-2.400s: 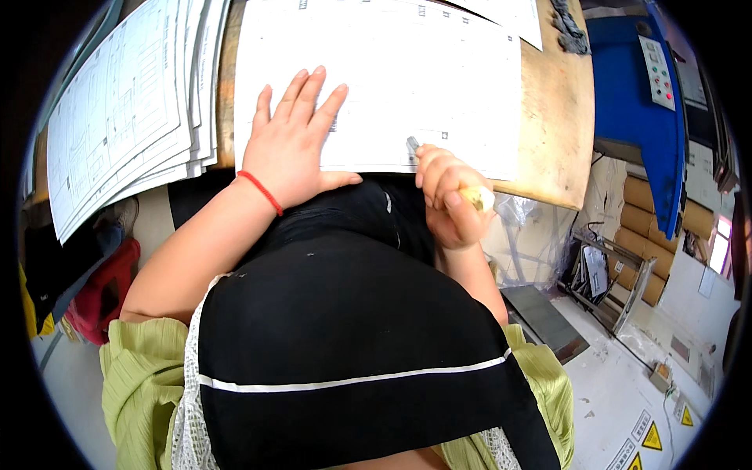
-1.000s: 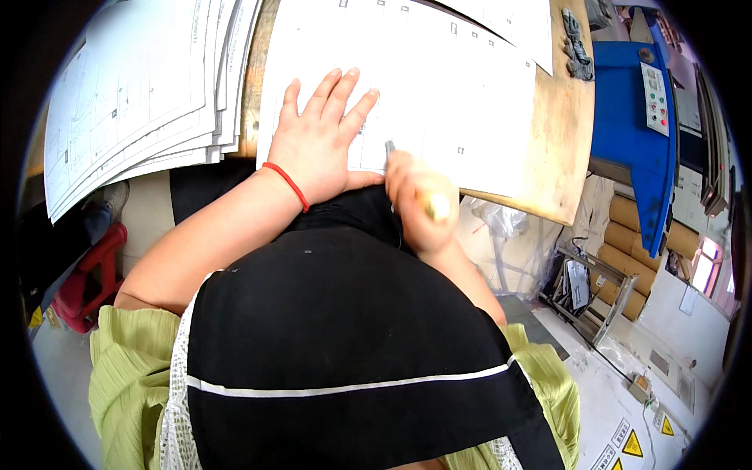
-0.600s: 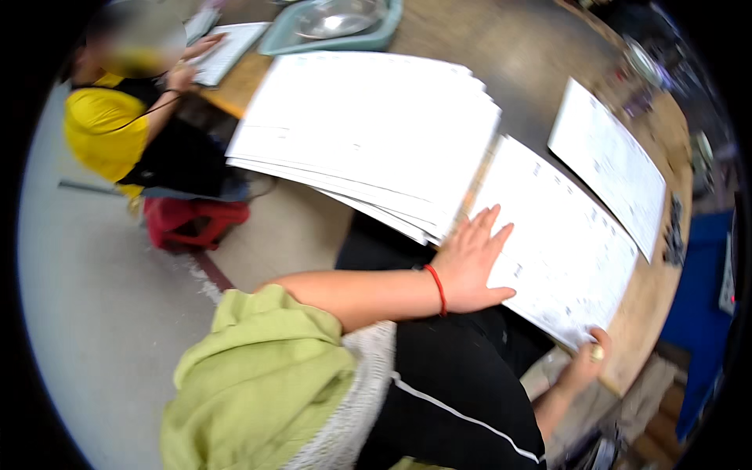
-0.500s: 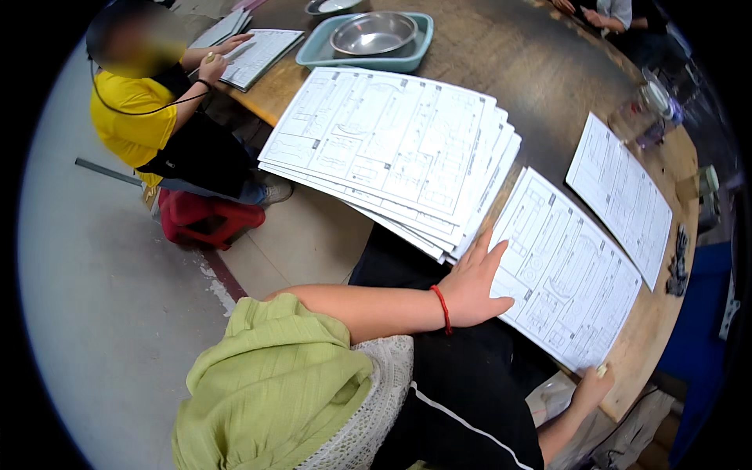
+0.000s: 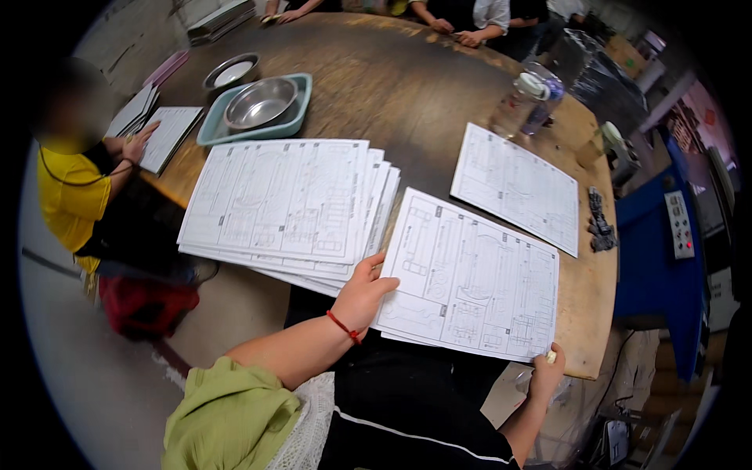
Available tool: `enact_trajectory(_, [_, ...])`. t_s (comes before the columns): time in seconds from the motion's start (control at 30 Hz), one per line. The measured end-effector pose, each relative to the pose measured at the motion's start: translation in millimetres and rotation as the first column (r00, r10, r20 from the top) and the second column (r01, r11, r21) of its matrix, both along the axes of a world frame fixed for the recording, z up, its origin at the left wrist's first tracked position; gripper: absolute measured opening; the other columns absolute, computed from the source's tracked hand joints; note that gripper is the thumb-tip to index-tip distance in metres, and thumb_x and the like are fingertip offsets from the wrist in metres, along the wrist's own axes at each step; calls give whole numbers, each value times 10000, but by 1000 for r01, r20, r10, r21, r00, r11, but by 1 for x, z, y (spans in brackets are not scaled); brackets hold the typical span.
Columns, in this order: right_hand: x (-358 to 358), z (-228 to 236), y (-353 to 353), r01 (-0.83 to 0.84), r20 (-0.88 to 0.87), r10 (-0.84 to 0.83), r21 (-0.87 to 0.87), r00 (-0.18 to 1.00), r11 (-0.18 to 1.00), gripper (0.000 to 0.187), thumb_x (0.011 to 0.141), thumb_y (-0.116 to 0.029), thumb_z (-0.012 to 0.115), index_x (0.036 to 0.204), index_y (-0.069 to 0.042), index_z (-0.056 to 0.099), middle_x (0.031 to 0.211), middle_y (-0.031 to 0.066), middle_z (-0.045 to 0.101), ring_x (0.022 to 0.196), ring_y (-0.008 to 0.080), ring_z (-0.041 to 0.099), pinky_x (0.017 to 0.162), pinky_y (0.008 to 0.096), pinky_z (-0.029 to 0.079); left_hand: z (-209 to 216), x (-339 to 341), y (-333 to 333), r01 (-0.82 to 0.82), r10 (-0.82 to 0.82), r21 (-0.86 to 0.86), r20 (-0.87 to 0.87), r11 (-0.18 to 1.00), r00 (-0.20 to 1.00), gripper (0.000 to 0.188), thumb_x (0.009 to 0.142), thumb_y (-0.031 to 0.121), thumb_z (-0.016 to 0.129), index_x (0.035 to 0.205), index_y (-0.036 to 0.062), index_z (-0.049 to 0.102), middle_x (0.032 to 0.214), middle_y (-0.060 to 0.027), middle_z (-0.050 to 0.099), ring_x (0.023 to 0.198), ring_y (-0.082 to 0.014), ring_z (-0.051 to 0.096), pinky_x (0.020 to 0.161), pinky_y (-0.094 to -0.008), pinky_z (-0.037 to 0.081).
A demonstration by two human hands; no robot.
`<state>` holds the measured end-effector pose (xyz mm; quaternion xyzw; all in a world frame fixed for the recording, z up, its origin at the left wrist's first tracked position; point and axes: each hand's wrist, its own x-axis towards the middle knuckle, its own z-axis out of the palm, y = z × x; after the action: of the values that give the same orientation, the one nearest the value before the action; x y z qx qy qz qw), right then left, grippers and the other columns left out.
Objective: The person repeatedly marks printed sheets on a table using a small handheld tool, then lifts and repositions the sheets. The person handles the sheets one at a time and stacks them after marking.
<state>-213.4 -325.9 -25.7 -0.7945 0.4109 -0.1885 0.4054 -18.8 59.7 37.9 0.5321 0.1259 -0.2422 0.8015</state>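
Note:
In front of me, a white printed sheet [image 5: 470, 274] with line drawings lies at the table's near edge. Under its near side another white edge shows. My left hand [image 5: 362, 301], with a red cord at the wrist, is at the sheet's left edge. Its thumb lies along that edge and the fingers are partly hidden. At the near right corner, my right hand [image 5: 546, 376] is closed on a small pale piece [image 5: 551, 357], too small to name, and touches the sheet. A fanned stack of similar sheets [image 5: 274, 200] is just left of my left hand.
Beyond lies another printed sheet [image 5: 517, 188], with clear bottles [image 5: 513, 110] behind and a dark bundle [image 5: 601, 219] to its right. A metal bowl [image 5: 261, 102] sits in a teal tray [image 5: 305, 110]. At left a person in yellow [image 5: 70, 184] handles sheets; others stand across the table.
The view has swung, bringing in more of the far table. My left hand, earlier spread over the sheet's edge, has drawn its thumb and fingers closer together there. The right hand stays at the corner.

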Motion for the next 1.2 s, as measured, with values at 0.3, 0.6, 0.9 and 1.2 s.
enact_trajectory(0.3, [1,-1,7,-23,99,33,-97,995,995,480,730,-43,601,1201,42,574,1251,194,559,1171,313,541,1045,391,419,-31,-1,8,66,-79,164,72,984,994,394,984,109,580,1330,-71,526,1188,-140,658,1079,-170,608,938,-305,489])
enact_trajectory(0.6, [33,29,21,-66,-110,36,-281,993,958,537,737,-117,639,1247,20,541,1351,235,491,1262,419,503,1084,446,407,-46,102,193,-530,169,511,592,677,788,285,946,202,704,1107,-19,626,825,32,544,725,-55,469,641,-239,437])
enact_trajectory(0.9, [54,37,20,-104,-435,-32,-286,900,953,675,733,-323,758,1298,-19,550,1359,232,506,1167,440,585,968,502,505,29,119,285,-236,1,855,266,-462,964,604,820,325,762,1316,38,568,1325,-242,581,1154,-417,599,974,-509,502])
enact_trajectory(1.2, [51,34,33,-96,-507,-101,-347,856,933,731,726,-425,785,1315,-37,589,1320,183,544,1125,380,622,946,470,523,-6,11,3,-95,-741,737,672,670,-14,489,778,169,769,1237,75,631,1267,-150,641,1196,-332,600,1006,-418,481])
